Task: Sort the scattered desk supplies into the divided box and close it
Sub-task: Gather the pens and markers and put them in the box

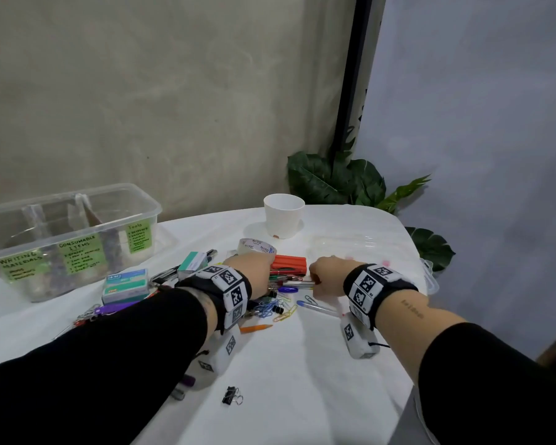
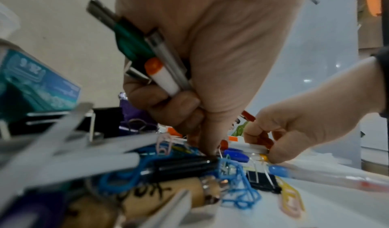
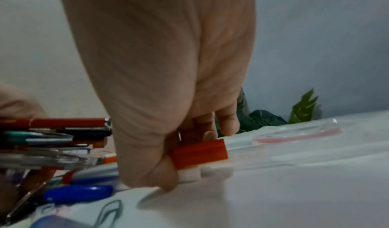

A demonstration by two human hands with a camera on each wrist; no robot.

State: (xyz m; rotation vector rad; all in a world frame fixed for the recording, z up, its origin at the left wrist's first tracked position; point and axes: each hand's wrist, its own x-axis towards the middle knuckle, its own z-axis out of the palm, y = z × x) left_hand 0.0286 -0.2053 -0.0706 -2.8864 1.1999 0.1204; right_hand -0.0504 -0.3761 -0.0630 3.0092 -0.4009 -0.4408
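**Both hands down in the pen pile**

Head view: left hand [image 1: 254,271] and right hand [image 1: 326,279] lowered side by side onto a heap of pens [image 1: 286,282] at the middle of the white table [image 1: 302,364]; fingers hidden behind the knuckles here. Pens of red, blue and clear barrels, long axes mostly left to right. Paper clips [image 1: 278,308] and a loose clear pen with a blue cap [image 1: 316,307] just in front. Divided box [image 1: 68,239], clear plastic with green labels, open at far left, well apart from the hands. Clear lid [image 1: 363,248] flat beyond the right hand.

Left wrist view: fingers [image 2: 166,98] curled round a bundle of pens [image 2: 151,55], green, grey and white-with-orange, pointing up and left out of the fist; thumb tip down among the clips. Right hand [image 2: 294,131] opposite, fingertips pinching pens lying on the cloth.

Right wrist view: thumb and fingers [image 3: 151,170] closed on a white pen with an orange cap [image 3: 200,153], lying near level on the cloth, capped end pointing right. More pens stacked to the left, axes level.
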